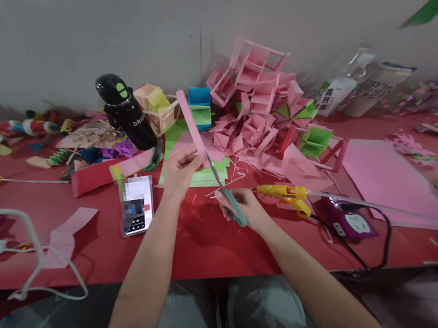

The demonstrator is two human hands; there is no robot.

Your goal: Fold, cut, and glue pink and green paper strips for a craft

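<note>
**Pose: 2 grips, converging**

Left hand (pixel 181 170): reaching forward, fingers pinching pink paper strip (pixel 190 119) near its lower end; strip rises above them, leaning left. Right hand (pixel 249 209): angled inward, fingers gripping green-handled scissors (pixel 235 208); blades point up-left, meeting strip beside left fingers. Yellow glue gun (pixel 283 192) right of right fingers, on desk (pixel 208 240).

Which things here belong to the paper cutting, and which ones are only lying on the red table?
Belong to the cutting:
- pink paper strip, in the left hand
- green-handled scissors, in the right hand

Seem to be just lying about:
- black bottle
- phone
- clear plastic bottle
- yellow glue gun, not held, perhaps for other craft steps
</note>
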